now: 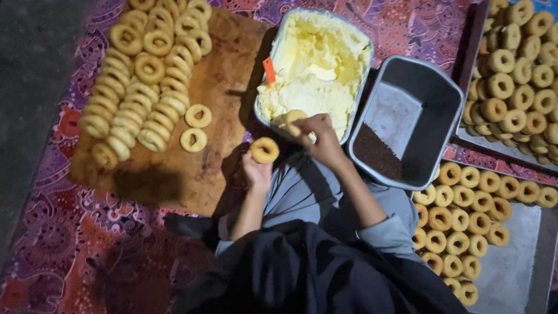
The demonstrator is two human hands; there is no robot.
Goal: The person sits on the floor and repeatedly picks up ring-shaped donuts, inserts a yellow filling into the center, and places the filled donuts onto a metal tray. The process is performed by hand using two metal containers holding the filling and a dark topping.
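Dark lap cloth (302, 273) nearest. Left hand (257, 171) pinches a plain doughnut (264, 150), held up. Right hand (322, 139) is nearer the cream tub (278, 46), just ahead, fingers closed at its near edge.

- Right hand (321, 135): fingertips buried in cream tub (360, 43), grip unreadable.
- Far tray (465, 136) of rings cut by right edge.
- Near tray (511, 261) runs off bottom corner.
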